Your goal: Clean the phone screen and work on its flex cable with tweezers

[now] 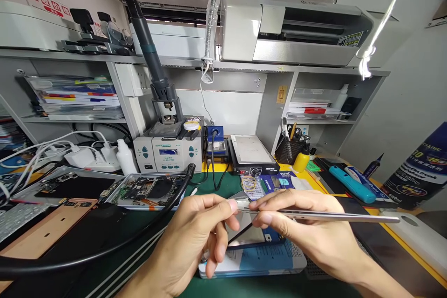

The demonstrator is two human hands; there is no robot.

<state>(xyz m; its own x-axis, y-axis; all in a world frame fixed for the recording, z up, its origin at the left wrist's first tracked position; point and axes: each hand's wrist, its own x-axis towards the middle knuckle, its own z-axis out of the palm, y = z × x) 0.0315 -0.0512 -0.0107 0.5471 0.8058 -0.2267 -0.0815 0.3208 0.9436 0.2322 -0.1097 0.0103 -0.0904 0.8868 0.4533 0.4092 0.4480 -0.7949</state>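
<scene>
My right hand (307, 223) is closed around a slim silver metal tool (349, 217), held nearly level. Its long end sticks out to the right; whether it is tweezers or a blade handle I cannot tell. My left hand (199, 237) pinches thumb and forefinger at the tool's left end, around a small pale piece (241, 205) too small to name. Both hands' fingertips almost meet. Beneath them, a flat device part with a grey plate (244, 233) lies on a blue and white box (265, 260), partly hidden by the hands.
A hot air station (167, 151) stands behind on the left, its black hose (139, 237) crossing the green mat. A tray of circuit boards (146, 191) sits at left. Behind are a heating plate (251, 153) and yellow bottle (302, 158). A teal tool (351, 184) lies right.
</scene>
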